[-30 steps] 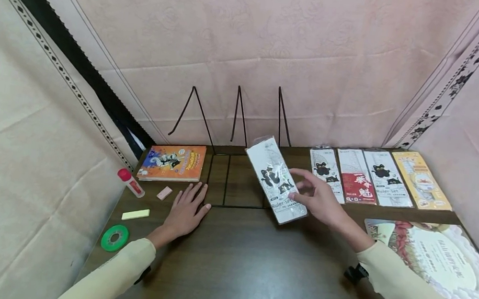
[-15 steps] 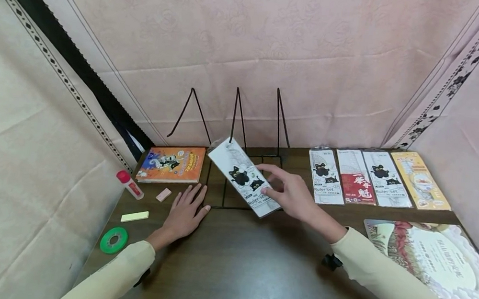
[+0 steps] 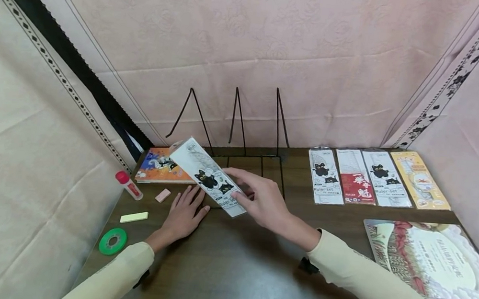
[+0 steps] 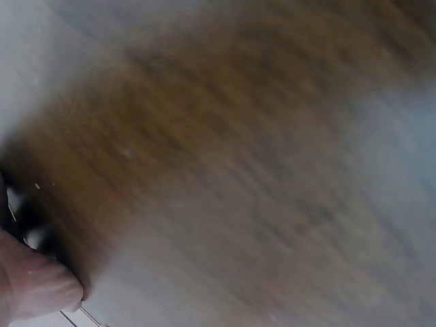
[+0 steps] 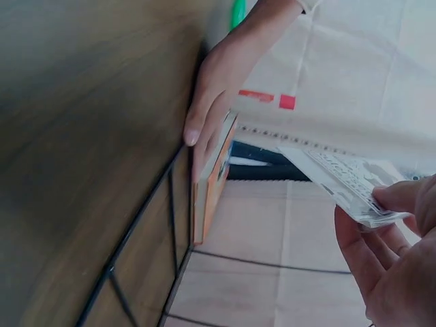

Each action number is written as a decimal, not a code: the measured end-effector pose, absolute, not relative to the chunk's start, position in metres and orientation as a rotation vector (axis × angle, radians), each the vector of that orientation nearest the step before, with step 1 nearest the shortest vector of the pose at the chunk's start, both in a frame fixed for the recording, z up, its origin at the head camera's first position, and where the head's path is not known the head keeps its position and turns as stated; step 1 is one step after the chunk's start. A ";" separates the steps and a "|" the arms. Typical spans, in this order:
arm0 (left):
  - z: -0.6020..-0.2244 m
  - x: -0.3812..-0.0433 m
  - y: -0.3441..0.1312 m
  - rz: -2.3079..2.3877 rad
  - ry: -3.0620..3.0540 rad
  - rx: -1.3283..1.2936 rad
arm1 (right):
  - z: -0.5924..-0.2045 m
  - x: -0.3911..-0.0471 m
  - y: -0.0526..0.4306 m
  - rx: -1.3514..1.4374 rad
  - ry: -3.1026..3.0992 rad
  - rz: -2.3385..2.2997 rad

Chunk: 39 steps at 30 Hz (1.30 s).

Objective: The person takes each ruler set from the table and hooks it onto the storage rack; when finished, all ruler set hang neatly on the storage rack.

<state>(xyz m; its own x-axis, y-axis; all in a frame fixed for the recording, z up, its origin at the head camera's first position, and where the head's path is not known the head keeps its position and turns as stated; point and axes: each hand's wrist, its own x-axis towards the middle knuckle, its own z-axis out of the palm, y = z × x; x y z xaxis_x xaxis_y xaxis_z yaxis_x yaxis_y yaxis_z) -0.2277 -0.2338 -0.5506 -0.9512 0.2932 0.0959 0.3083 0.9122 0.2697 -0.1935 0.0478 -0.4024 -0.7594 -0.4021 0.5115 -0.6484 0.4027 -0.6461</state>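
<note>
My right hand [image 3: 262, 202] pinches a ruler set packet [image 3: 208, 178] by its lower right end, between thumb and fingers. White with black cats, the packet is tilted above the left part of a black wire rack [image 3: 279, 157]. It covers part of the rack and the right end of an orange book [image 3: 161, 175]. My left hand [image 3: 183, 214] lies with straight fingers on the table, at the rack's front left corner and just in front of the book. The right wrist view shows the packet [image 5: 340, 180] held up from the table. Blur fills most of the left wrist view.
Three more packets and a yellow one [image 3: 420, 180] lie in a row at the back right, above a picture board [image 3: 432, 262]. At left are a glue stick [image 3: 129, 185], pink eraser [image 3: 163, 195], pale yellow strip [image 3: 134, 217] and green ring [image 3: 112, 241]. Cloth walls surround the table.
My right hand has carried the ruler set packet leftward across the rack, and the packet has tilted further left. It now overlaps the book in the head view. The left hand has stayed put.
</note>
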 end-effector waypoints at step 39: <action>-0.542 -0.223 -0.231 -0.399 -2.987 -0.499 | -0.417 -0.241 0.010 0.709 -2.294 1.507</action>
<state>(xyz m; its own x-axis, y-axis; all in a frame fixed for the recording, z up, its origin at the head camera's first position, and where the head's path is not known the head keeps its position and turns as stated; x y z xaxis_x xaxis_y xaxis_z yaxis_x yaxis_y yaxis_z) -0.2231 -0.2308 -0.5418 -0.9430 0.3073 0.1278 0.3300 0.9127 0.2408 -0.2406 0.0096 -0.4174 -0.8314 -0.2347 0.5037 -0.5555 0.3259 -0.7650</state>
